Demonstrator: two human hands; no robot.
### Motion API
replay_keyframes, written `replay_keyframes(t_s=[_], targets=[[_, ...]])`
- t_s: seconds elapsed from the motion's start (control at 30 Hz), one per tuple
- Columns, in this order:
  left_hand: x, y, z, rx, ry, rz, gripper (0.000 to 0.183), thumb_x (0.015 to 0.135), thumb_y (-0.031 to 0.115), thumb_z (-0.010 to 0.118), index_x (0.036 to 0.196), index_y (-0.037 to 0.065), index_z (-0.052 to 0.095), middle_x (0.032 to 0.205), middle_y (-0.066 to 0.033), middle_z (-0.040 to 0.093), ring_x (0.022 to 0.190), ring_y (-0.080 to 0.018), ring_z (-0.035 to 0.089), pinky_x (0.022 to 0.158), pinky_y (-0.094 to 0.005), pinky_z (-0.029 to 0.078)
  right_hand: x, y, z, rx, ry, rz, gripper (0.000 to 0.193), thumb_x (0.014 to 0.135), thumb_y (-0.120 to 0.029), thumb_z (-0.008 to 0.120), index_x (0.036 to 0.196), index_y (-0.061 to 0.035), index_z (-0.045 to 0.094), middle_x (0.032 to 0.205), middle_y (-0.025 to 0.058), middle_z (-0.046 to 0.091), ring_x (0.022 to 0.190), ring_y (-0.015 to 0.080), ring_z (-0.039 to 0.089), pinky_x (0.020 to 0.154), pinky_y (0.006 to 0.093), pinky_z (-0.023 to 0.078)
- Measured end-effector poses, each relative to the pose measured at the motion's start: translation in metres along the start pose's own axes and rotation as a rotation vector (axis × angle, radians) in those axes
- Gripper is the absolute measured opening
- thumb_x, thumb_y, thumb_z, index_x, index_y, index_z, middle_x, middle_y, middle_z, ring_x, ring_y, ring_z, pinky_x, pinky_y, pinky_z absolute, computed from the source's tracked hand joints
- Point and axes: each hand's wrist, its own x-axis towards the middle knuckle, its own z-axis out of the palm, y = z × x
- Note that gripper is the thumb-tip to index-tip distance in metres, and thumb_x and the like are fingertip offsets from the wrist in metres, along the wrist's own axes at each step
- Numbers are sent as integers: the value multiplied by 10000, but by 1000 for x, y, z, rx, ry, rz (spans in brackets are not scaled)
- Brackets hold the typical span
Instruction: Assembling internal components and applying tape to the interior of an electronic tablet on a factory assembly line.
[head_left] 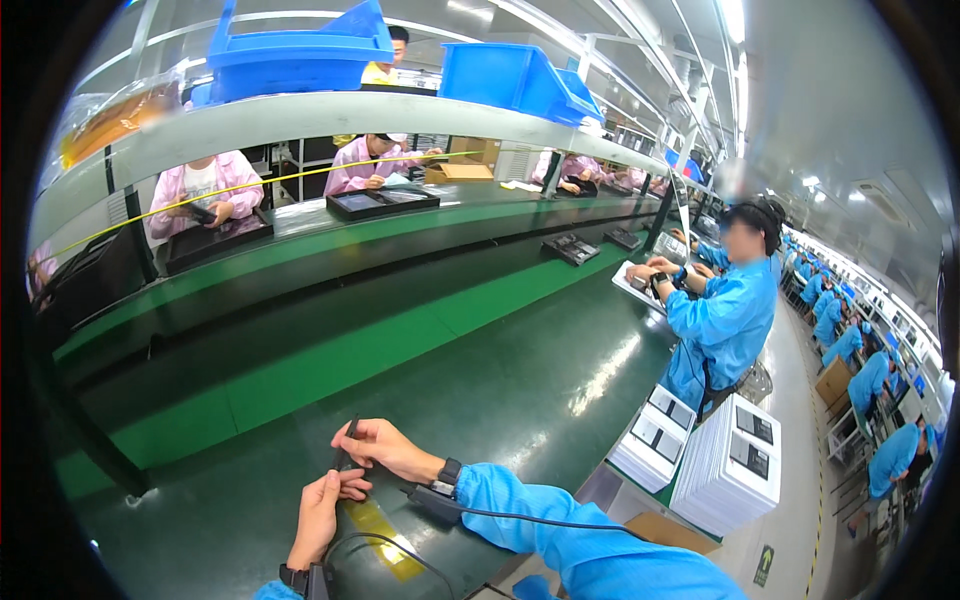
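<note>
Low in the view, my two hands come together over the dark green worktop [480, 420]. Between them is a slim black pen-like object [350, 432], held tilted with its upper end above the fingers. My right hand [395, 450] pinches it from the right side. Below it, my left hand [325, 505] has thumb and fingers closed round its lower part. The object's exact kind is too small to make out. A strip of yellow tape [385, 545] lies on the worktop just beneath the hands. Both wrists carry dark bands with black cables.
Stacked white trays with black parts [735, 470] stand at the right. A co-worker in blue [725, 310] works over a white tray beyond them. A green conveyor belt [330, 370] crosses the bench, carrying black units [570, 249]. Blue bins [300, 60] sit on the overhead shelf.
</note>
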Motion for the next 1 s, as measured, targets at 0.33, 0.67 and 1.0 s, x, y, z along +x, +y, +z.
replay_keyframes(t_s=[0.33, 0.67, 1.0], targets=[[-28, 41, 50, 671, -33, 359, 272, 930, 204, 565, 768, 34, 702, 743, -87, 676, 702, -236, 648, 690, -330, 523, -5, 8, -9, 191, 28, 23, 264, 1034, -315, 500, 981, -67, 574, 759, -26, 504, 610, 66, 491, 535, 214, 385], [-52, 126, 280, 1030, -521, 960, 416, 778, 198, 627, 1149, 21, 567, 1058, -165, 535, 1009, -321, 521, 862, -410, 434, -2, 3, -7, 132, 25, 23, 295, 1023, -335, 526, 959, -55, 595, 723, -36, 513, 609, 48, 495, 540, 207, 383], [-48, 163, 295, 932, -671, 1099, 146, 807, 164, 585, 912, 80, 527, 850, -78, 485, 810, -233, 515, 726, -341, 394, -5, 4, -3, -126, -30, -16, 331, 1003, -368, 557, 909, -58, 626, 652, -43, 520, 579, 48, 480, 537, 205, 372]])
